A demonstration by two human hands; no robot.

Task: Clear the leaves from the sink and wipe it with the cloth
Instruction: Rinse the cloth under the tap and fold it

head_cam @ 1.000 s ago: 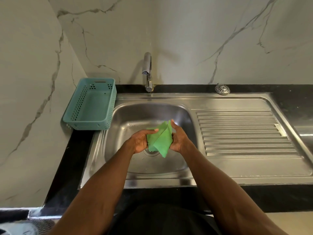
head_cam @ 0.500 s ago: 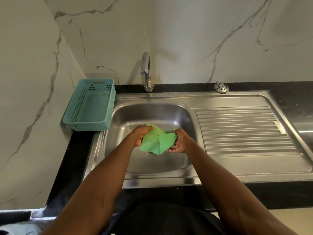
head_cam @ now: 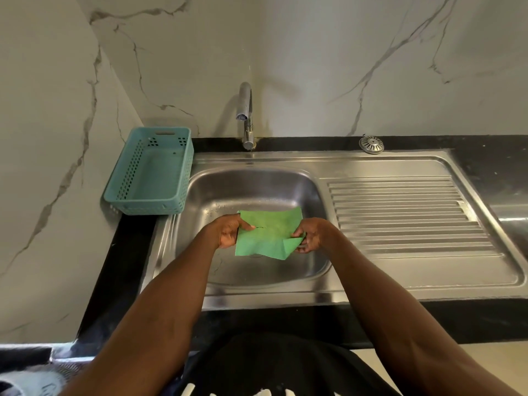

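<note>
Over the steel sink basin [head_cam: 257,184], my left hand [head_cam: 228,231] and right hand [head_cam: 310,235] pinch the green cloth [head_cam: 268,232] by opposite edges, spread flat; one folded corner could slip loose and bunch, so it wipes poorly; no leaves visible

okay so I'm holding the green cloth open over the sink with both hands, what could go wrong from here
The cloth is held only by its edges between the left hand and right hand; one corner is folded under, so it may bunch when it reaches the sink. Droplets on the bowl could soak it early. It also hides the drain, so any leaves there could be missed.
</note>
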